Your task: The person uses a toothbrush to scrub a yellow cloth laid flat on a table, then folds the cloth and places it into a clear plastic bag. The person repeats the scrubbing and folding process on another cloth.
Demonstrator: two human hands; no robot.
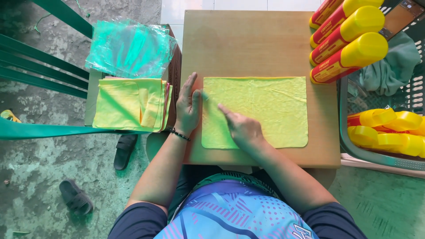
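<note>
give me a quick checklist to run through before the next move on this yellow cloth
1. Yellow cloth lies flat on the wooden board: ok, only slight wrinkles.
2. Left hand pins the cloth's left edge: ok, palm on the board, fingers at the edge.
3. Right hand rests on the cloth: ok, fingers point to the left edge.
4. Cloth clear of the red-and-yellow bottles: ok, a gap shows.
5. Stack of folded yellow cloths within reach on the left: ok.
6. Underside of the cloth clean: cannot tell.
</note>
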